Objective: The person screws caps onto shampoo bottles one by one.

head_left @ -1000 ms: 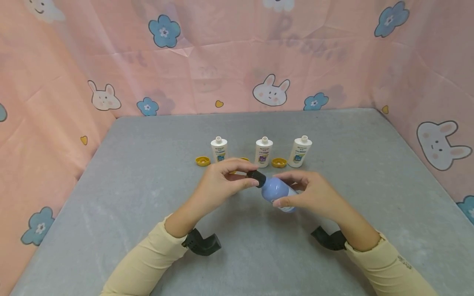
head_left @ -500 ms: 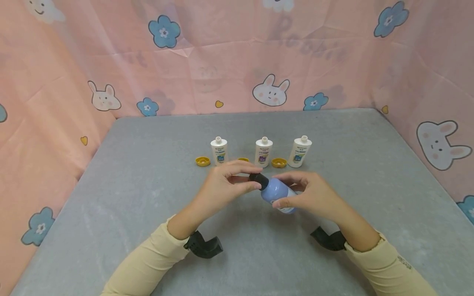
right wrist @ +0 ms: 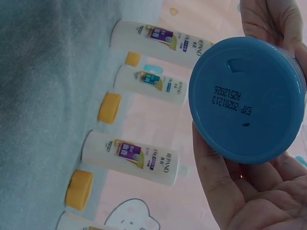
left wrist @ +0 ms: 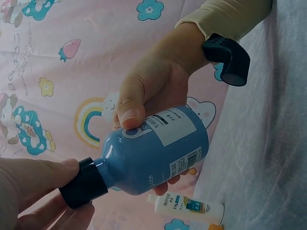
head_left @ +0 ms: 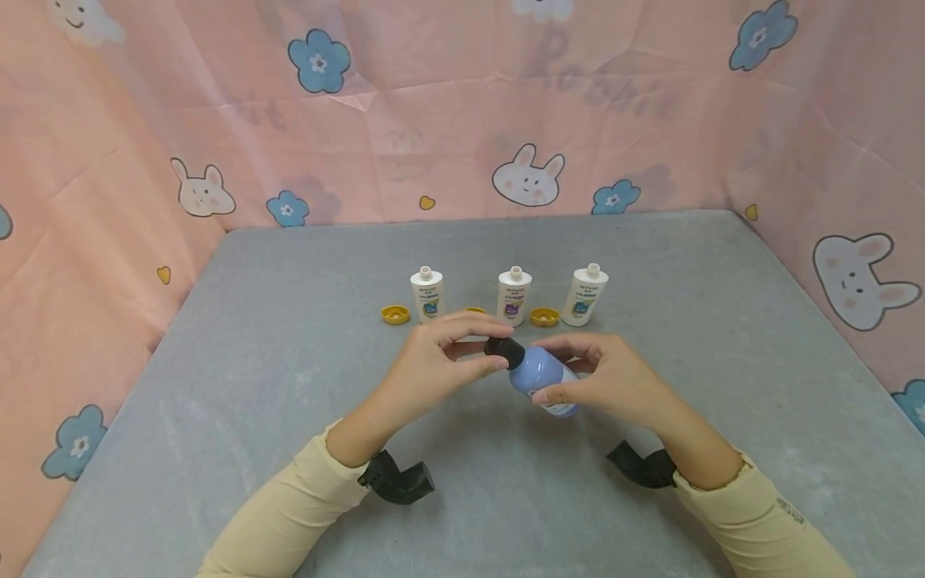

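Observation:
Fingers and thumb of my left hand [head_left: 433, 361] pinch a black cap [head_left: 504, 352] at the neck of a blue bottle [head_left: 538, 371]. Around the bottle's body curls my right hand [head_left: 614, 377], thumb on the near side. The bottle is held tilted above the table, its neck toward my left hand. A short stretch of blue neck shows between cap [left wrist: 84, 184] and shoulder in the left wrist view, along with a white label [left wrist: 172, 127]. The right wrist view faces the bottle's round base [right wrist: 244, 134], which has printed digits.
White uncapped bottles [head_left: 515, 299] stand in a row on the grey table [head_left: 303, 281], beyond my hands. Yellow caps [head_left: 545, 318] lie beside them, one partly hidden behind my left hand. A pink patterned curtain [head_left: 405, 104] borders the table at back and sides.
Over the first half second my left hand and the black cap shifted slightly right, toward the bottle; since then they have hardly moved. The right hand keeps its hold.

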A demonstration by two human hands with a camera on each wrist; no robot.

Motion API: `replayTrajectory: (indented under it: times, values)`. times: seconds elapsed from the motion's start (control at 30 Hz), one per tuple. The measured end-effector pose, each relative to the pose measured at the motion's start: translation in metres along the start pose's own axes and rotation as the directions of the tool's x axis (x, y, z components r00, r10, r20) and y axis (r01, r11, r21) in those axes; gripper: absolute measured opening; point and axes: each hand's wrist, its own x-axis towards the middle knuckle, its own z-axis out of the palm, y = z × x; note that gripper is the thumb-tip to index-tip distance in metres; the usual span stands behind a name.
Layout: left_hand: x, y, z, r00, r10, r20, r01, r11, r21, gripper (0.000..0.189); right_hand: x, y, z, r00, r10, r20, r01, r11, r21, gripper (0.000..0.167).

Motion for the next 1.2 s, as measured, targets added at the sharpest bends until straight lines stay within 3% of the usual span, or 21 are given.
replayTrajectory:
  times: [0.2, 0.27, 0.33, 0.43, 0.5, 0.57, 0.8, 1.03, 1.2]
  values:
    - [0.0019, -0.0011, -0.0015, 0.999, 0.013, 0.038, -0.012, 1.000, -0.010, 0.041, 0.0002, -0.0012, 0.0000, 1.000, 0.007, 0.006, -0.007, 1.000, 0.009, 0.057]
    - [0.0024, -0.0001, -0.0025, 0.999, -0.036, 0.022, 0.037, 0.999, -0.025, 0.046, 0.0002, -0.0012, 0.0002, 1.000, 0.009, 0.005, -0.009, 1.000, 0.009, 0.058]
    - [0.0023, 0.0005, -0.0039, 0.992, -0.125, -0.009, 0.124, 0.991, -0.041, 0.048, 0.0003, -0.0012, 0.0003, 1.000, 0.013, 0.004, -0.013, 1.000, 0.008, 0.058]
    - [0.0022, 0.0015, -0.0055, 0.965, -0.254, -0.061, 0.252, 0.967, -0.033, 0.042, 0.0006, -0.0010, 0.0004, 1.000, 0.019, 0.004, -0.019, 1.000, 0.003, 0.058]
    - [0.0024, 0.0022, -0.0057, 0.950, -0.303, -0.079, 0.304, 0.953, -0.005, 0.036, 0.0006, -0.0011, 0.0004, 1.000, 0.025, 0.004, -0.025, 1.000, -0.002, 0.058]
    - [0.0027, 0.0031, -0.0053, 0.946, -0.312, -0.086, 0.315, 0.948, 0.034, 0.032, 0.0006, -0.0012, 0.0004, 1.000, 0.028, 0.003, -0.028, 1.000, -0.008, 0.058]
    - [0.0016, 0.0046, -0.0057, 0.966, -0.256, -0.028, 0.256, 0.967, 0.002, 0.031, 0.0008, -0.0008, 0.0002, 1.000, 0.026, -0.003, -0.026, 1.000, -0.002, 0.058]
    - [0.0021, 0.0037, -0.0064, 0.989, -0.142, 0.046, 0.144, 0.989, -0.046, 0.033, 0.0010, -0.0008, -0.0005, 1.000, 0.029, -0.001, -0.029, 1.000, 0.006, 0.057]
    - [0.0026, 0.0020, -0.0071, 0.994, -0.069, 0.089, 0.073, 0.997, -0.040, 0.034, 0.0007, -0.0008, -0.0002, 1.000, 0.023, -0.001, -0.023, 1.000, 0.005, 0.057]
